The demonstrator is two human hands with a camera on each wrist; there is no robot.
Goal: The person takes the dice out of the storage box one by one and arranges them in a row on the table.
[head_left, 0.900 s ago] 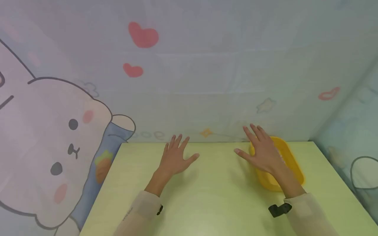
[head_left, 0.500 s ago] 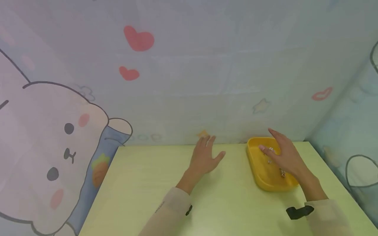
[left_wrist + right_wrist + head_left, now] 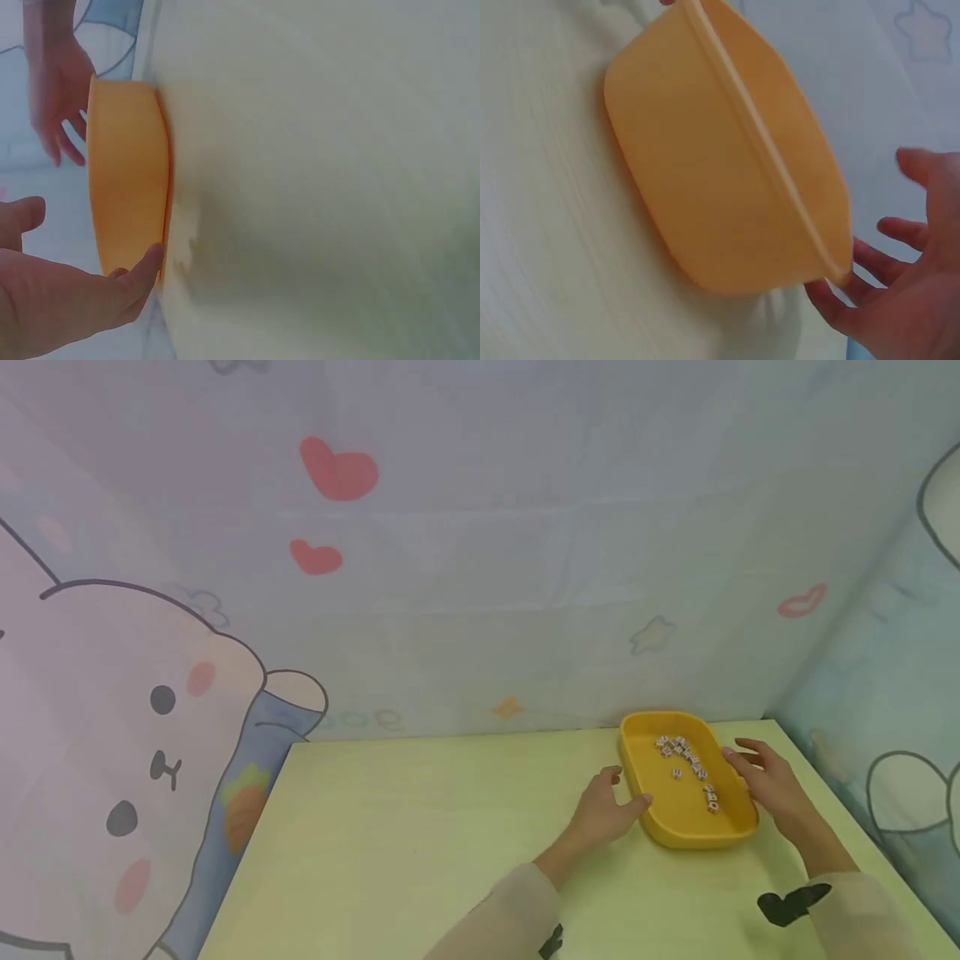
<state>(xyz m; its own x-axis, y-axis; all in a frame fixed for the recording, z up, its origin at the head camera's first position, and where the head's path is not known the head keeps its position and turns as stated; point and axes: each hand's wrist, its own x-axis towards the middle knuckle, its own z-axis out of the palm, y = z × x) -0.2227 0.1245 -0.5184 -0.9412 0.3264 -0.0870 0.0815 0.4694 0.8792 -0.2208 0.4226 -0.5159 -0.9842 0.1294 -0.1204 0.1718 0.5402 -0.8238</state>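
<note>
A yellow tray [image 3: 678, 818] stands on the table at the right, with several small white dice-like cubes [image 3: 677, 773] inside. My left hand [image 3: 600, 814] is at its left side, thumb near the rim and fingers relaxed. On the tray's other side is my right hand [image 3: 772, 785], its thumb by the right rim. In the left wrist view my left hand [image 3: 82, 300] has its fingertips beside the tray's wall [image 3: 127, 172]. The right wrist view has the fingers of my right hand [image 3: 907, 285] by the tray's end [image 3: 705, 165]; firm contact cannot be told.
The pale green table [image 3: 420, 827] reaches back to a cloth backdrop [image 3: 480, 560] printed with hearts and a large cartoon animal. Another printed cloth hangs along the right side. The tray is close to the table's back edge.
Both hands have moved right and down to either side of the tray; the right hand no longer covers it, so the cubes show. The head view has shifted slightly.
</note>
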